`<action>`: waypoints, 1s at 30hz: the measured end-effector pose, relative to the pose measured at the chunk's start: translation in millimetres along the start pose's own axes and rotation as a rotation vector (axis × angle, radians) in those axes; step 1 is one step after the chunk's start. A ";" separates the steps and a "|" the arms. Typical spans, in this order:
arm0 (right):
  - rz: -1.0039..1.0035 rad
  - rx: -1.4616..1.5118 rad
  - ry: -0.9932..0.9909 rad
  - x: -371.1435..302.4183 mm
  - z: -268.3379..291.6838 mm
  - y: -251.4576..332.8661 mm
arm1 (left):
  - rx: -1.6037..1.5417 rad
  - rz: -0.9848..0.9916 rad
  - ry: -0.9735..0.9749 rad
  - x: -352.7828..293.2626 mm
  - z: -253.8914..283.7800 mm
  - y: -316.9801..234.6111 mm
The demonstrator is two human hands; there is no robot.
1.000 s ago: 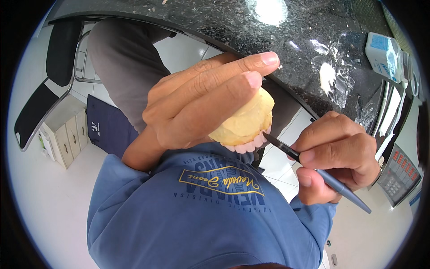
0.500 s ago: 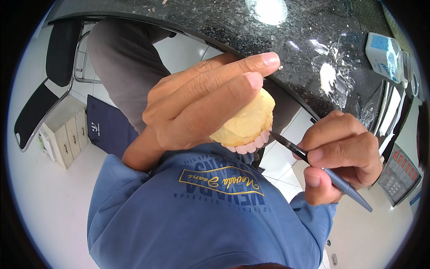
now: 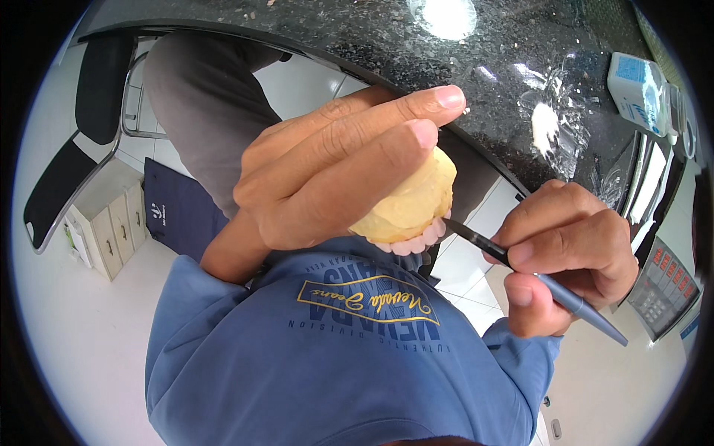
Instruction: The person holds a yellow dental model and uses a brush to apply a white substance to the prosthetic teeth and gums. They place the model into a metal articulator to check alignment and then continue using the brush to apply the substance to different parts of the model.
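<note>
My left hand [image 3: 320, 171] is closed around a yellow plaster dental cast [image 3: 413, 195], its index and middle fingers stretched along the near side and the thumb hidden. Along the cast's lower edge runs a row of pale pink teeth [image 3: 413, 244]. In my right hand [image 3: 569, 256], a slim blue-grey pen-shaped tool [image 3: 569, 296] with a dark, pointed end is pinched between thumb and fingers. That point meets the cast's right edge, close to where the yellow plaster borders the pink teeth. The cast hangs in the air in front of my blue shirt.
A black speckled countertop [image 3: 357, 33] spans the top, with a smear of white powder [image 3: 545, 126] and scattered crumbs. At its right stands a white-and-blue bottle [image 3: 638, 93]. A calculator-like keypad [image 3: 664, 290] lies at far right. Black chairs [image 3: 108, 89] and a small drawer cabinet [image 3: 111, 230] are at left.
The tool's tip has shifted slightly left and up against the cast's edge, while its rear end has swung a little to the right. My left hand and the cast have hardly moved.
</note>
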State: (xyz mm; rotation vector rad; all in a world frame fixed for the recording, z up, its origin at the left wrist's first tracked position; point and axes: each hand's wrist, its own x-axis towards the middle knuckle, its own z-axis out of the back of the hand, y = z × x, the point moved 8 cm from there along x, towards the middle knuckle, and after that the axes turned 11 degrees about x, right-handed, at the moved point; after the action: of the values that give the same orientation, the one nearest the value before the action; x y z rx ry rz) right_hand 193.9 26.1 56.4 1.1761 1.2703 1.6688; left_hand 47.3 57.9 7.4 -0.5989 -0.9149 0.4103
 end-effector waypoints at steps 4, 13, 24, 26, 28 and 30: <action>-0.005 -0.005 -0.006 0.6 0.5 -0.7 | 0.033 -0.037 -0.024 0.9 2.1 -0.6; -0.018 0.010 -0.007 -0.5 1.1 -1.9 | 0.092 -0.106 -0.025 3.3 2.7 -0.3; -0.010 -0.007 0.015 2.1 -0.1 -2.5 | 0.065 -0.118 -0.030 4.4 4.7 -1.5; -0.013 -0.007 0.015 3.1 0.5 -2.4 | 0.068 -0.109 -0.029 4.0 4.7 -0.8; -0.018 -0.010 0.040 3.0 -0.1 -2.5 | 0.076 -0.115 -0.032 3.2 3.9 -0.2; -0.011 -0.002 0.020 1.6 0.4 -2.7 | 0.082 -0.124 -0.035 3.2 4.3 0.2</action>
State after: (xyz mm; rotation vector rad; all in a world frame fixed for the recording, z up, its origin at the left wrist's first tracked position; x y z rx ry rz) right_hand 193.9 28.3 54.1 1.1520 1.2846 1.6773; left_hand 45.4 61.1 11.2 -0.4588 -0.9589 0.3463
